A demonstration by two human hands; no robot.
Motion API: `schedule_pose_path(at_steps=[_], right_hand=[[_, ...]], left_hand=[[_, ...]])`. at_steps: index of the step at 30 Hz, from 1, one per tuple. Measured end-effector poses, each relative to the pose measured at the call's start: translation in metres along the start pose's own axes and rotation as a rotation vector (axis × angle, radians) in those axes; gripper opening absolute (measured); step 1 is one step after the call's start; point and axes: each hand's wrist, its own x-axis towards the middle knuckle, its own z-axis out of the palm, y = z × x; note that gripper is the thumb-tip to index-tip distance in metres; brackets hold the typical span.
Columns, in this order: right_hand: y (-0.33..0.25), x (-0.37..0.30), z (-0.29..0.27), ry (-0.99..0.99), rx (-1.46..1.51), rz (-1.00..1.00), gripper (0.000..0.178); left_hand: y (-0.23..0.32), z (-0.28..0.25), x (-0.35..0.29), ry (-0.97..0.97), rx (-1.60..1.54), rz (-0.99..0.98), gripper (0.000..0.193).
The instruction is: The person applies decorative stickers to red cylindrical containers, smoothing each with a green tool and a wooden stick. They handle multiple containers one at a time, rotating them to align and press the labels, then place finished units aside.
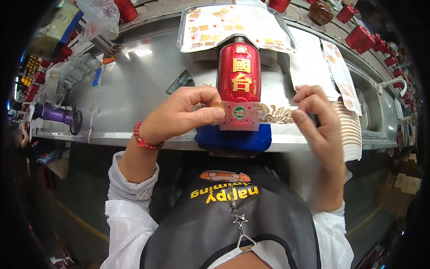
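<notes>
On the shiny stainless-steel desk [134, 89], a red metallic bottle [229, 76] with gold characters lies neck away, its base by a bright blue cloth [233, 141]. The left hand [179, 112] has its grip pinching a translucent, gold-patterned strip [274, 113] at the bottle's left edge; the right hand [321, 125] is spread at the strip's other end, contact unclear. This looks like applying the strip; the next move likely calls for even smoothing.

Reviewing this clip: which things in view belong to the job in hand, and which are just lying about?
Part of the job:
- red bottle
- patterned strip across it
- blue pad beneath
- probably the gold-printed sheets

Seemingly lying about:
- purple appliance
- plastic bag
</notes>
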Motion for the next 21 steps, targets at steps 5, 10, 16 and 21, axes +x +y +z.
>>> schedule_pose_path(at_steps=[5,10,16,21], right_hand=[[0.032,-0.01,0.029,0.105,0.056,0.113,0.018],[0.043,-0.006,0.031,0.106,0.035,0.106,0.02],[0.05,-0.004,0.033,0.097,0.027,0.099,0.02],[0.055,-0.002,0.035,0.083,0.031,0.102,0.021]], left_hand=[[-0.035,0.005,0.01,0.089,-0.203,-0.037,0.02],[-0.038,0.007,0.013,0.145,-0.129,-0.025,0.021],[-0.039,0.006,0.014,0.163,-0.034,-0.019,0.02],[-0.04,0.007,0.015,0.179,-0.007,0.005,0.02]])
